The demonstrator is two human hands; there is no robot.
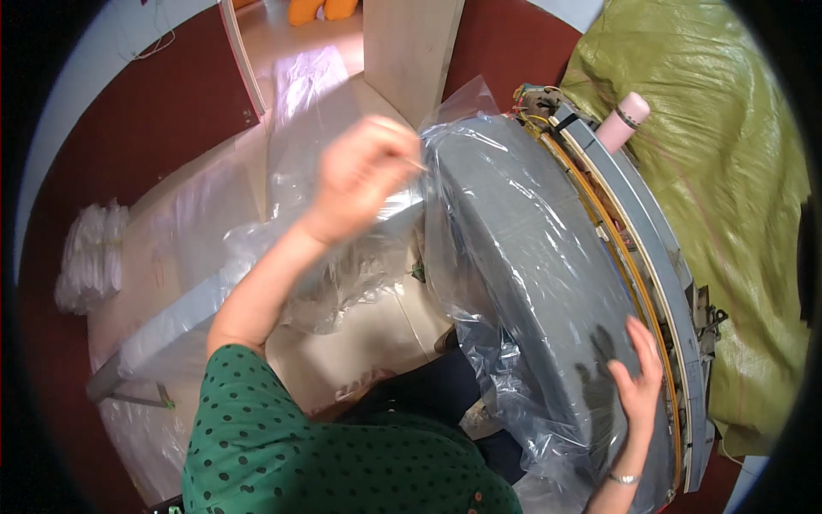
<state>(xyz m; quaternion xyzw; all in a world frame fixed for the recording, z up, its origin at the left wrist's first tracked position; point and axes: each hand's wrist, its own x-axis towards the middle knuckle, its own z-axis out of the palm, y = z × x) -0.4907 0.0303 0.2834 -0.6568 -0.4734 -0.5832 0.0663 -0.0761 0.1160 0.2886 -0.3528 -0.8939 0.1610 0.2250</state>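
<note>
A large grey curved panel [531, 257] leans upright in front of me, half inside a clear plastic bag [467, 146]. My left hand [364, 176] is raised and closed on the bag's edge near the panel's top end, pulling the film taut. My right hand [638, 377] lies flat with fingers spread on the panel's lower part, pressing the plastic against it. Along the panel's far edge run yellow wires and a light grey rim [651, 248].
A second bagged grey panel [171, 330] lies on the floor to the left. A stack of folded clear bags [90, 257] sits at the far left. A green-yellow tarp [728, 188] covers something on the right, with a pink bottle [623, 120] near it. A pale wooden post [411, 47] stands behind.
</note>
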